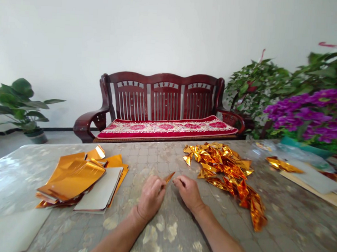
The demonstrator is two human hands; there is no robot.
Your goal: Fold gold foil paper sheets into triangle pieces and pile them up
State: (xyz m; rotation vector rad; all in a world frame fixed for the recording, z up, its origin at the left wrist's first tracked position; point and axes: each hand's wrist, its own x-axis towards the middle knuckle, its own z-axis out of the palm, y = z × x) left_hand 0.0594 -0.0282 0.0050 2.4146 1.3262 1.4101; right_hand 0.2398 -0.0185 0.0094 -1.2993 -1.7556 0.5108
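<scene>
Forearms point(115, 240) reach up from the bottom edge of my feed, bare and resting on a mottled stone-look worktop point(293, 232). At centre, I read the left hand point(151, 198) as pinching a small folded orange foil piece point(169, 177) between thumb and fingertips, its tip pointing up and right. The right hand point(188, 193) sits loosely curled just beside it, and I cannot tell whether its fingers point(177, 181) touch the foil. Right of the hands lies a loose heap of folded gold foil triangles point(225, 171); at left, a stack of orange foil sheets point(74, 179) overlaps grey card sheets point(100, 188). A crumpled gold foil strip point(283, 165) lies at far right. Beyond the worktop, at upper centre, stands a dark red wooden sofa point(159, 87) with a red patterned cushion point(165, 129), between a green potted plant point(18, 105) at left and purple flowers point(309, 111) at right.
</scene>
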